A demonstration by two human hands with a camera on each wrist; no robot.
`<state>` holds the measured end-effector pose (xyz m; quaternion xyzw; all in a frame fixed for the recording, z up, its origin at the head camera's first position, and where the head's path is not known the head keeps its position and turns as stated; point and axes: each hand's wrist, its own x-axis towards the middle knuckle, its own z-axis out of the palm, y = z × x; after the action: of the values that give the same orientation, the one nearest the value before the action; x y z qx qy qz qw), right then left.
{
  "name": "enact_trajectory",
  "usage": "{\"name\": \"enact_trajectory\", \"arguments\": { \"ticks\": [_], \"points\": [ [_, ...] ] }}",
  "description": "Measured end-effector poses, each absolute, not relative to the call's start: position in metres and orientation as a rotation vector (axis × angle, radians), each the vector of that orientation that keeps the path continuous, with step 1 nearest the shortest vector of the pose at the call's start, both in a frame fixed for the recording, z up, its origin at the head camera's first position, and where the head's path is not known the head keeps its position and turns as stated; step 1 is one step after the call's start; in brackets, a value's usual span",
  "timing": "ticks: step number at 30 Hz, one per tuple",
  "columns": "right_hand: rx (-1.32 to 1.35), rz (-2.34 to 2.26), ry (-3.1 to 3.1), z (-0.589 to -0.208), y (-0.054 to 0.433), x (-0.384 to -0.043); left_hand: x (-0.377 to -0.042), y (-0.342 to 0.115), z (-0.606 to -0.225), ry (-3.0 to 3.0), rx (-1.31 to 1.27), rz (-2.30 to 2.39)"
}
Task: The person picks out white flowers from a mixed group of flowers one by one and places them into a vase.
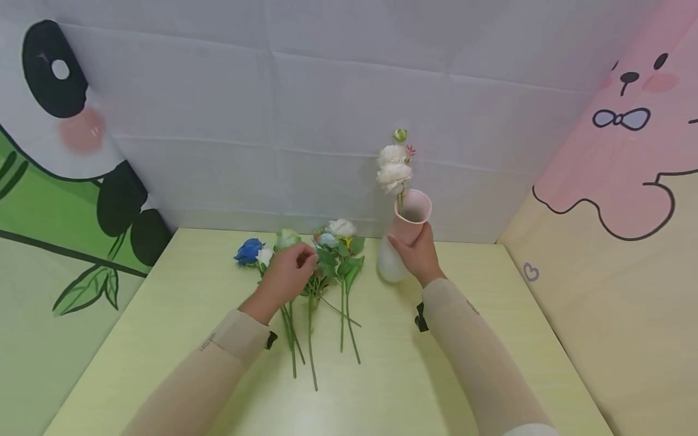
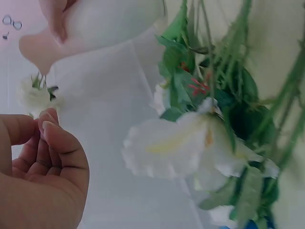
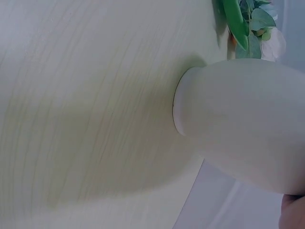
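My right hand point(image 1: 423, 257) grips the pink neck of a vase point(image 1: 390, 264) whose lower body is white. A stem of white flowers point(image 1: 394, 175), with a green bud on top, stands in the vase mouth. In the right wrist view the rounded vase body point(image 3: 243, 119) has its base close over the table. My left hand point(image 1: 288, 274) is over a bunch of loose flowers, its fingers curled and thumb touching the fingertips; nothing shows between them. Among these flowers are a blue rose point(image 1: 249, 251), a pale green bloom point(image 1: 286, 238) and a white rose point(image 1: 342, 227).
Several green stems point(image 1: 311, 345) point toward the front of the pale yellow table point(image 1: 376, 393). Behind it hangs a grey-white cloth backdrop point(image 1: 327, 121). Cartoon-printed panels flank both sides, with a pink bear point(image 1: 627, 151) at the right.
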<state>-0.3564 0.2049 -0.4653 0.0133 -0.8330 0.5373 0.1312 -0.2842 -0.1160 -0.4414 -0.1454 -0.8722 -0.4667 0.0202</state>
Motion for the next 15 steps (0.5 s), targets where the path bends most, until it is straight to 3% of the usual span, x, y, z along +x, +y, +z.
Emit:
{"name": "enact_trajectory", "arguments": {
  "ticks": [15],
  "points": [
    [0.032,1.562,-2.421,-0.465,0.204,-0.356,-0.249,-0.154,-0.486,-2.566,-0.126,-1.501]
  ]
}}
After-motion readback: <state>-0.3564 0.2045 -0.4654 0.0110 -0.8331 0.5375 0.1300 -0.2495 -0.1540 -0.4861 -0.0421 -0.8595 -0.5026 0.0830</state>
